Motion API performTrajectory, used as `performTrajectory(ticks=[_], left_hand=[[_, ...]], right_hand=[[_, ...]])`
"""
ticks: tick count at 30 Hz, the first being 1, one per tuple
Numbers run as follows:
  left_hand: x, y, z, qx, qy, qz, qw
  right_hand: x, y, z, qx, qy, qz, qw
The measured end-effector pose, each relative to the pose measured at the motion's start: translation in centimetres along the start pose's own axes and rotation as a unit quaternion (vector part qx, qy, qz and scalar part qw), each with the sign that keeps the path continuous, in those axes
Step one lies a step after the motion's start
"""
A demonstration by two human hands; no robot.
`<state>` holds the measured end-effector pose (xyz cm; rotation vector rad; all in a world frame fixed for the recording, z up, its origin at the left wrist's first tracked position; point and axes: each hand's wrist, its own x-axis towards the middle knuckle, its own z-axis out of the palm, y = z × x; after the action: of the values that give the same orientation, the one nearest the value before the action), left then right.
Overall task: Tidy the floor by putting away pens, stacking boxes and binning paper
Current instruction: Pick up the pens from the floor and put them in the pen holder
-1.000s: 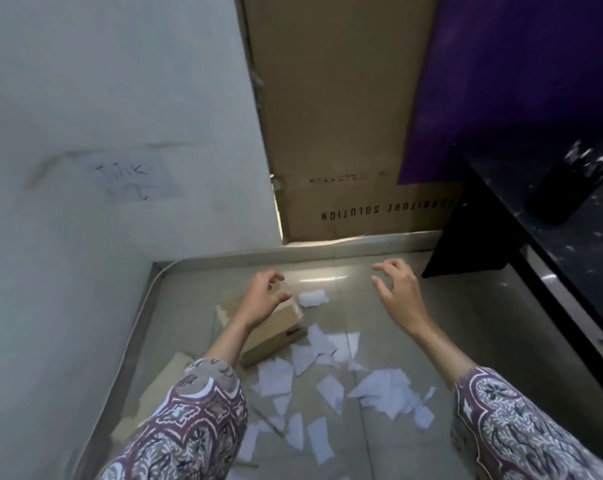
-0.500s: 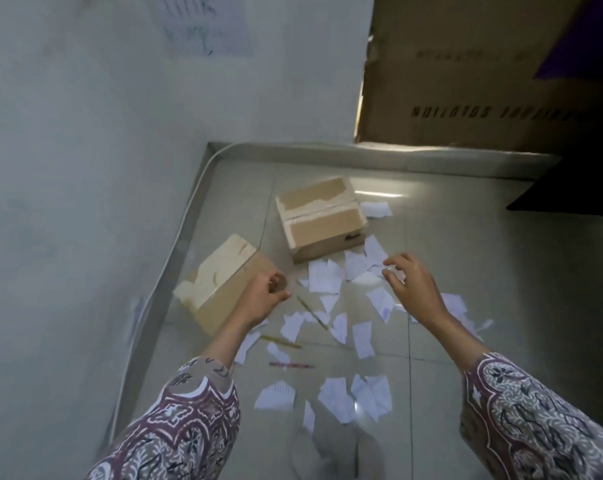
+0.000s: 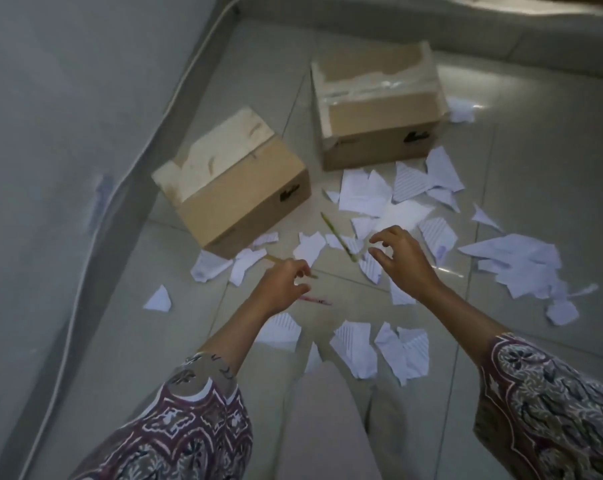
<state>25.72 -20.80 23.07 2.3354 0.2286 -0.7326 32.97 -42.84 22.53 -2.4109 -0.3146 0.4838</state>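
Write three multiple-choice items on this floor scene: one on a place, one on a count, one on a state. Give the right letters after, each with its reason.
1. Where does the yellow pen lie?
A. on a box
B. on the floor among the paper scraps
C. in the right hand

2. How many cardboard boxes stand on the floor?
A. one
B. two
C. four

3. What is the left hand doing?
A. holding nothing, its fingers loosely curled over the floor
B. gripping a box
C. pressing flat on the wall

Answers:
1 B: the pen rests on the tiles beside torn paper, just left of the right hand.
2 B: the near box and the far box stand apart, unstacked.
3 A: nothing lies between its fingers.
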Motion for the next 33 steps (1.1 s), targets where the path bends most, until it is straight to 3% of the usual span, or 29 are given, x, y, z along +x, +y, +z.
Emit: performTrajectory(ticks=[8, 19, 23, 30, 33], left_hand=[[6.7, -6.7, 9.6, 0.093, -0.018, 0.018, 0.995], [12.8, -12.1, 17.7, 0.248, -0.024, 0.068, 0.966], [13.7, -13.5, 18.3, 0.238, 0.001, 0.103, 0.966], [14.7, -13.9, 15.9, 0.092, 0.05, 0.104, 0.989], [15.5, -14.1, 14.4, 0.106, 0.074, 0.127, 0.983]], right_hand=[[3.0, 6.7, 9.3, 0.024, -0.013, -0.005, 1.0], [7.2, 12.8, 14.9, 0.086, 0.016, 0.027, 0.996], [7.9, 13.7, 15.4, 0.095, 0.015, 0.041, 0.995], [9.5, 14.2, 16.4, 0.096, 0.025, 0.051, 0.994], [10.4, 14.0, 17.1, 0.066, 0.024, 0.053, 0.996]])
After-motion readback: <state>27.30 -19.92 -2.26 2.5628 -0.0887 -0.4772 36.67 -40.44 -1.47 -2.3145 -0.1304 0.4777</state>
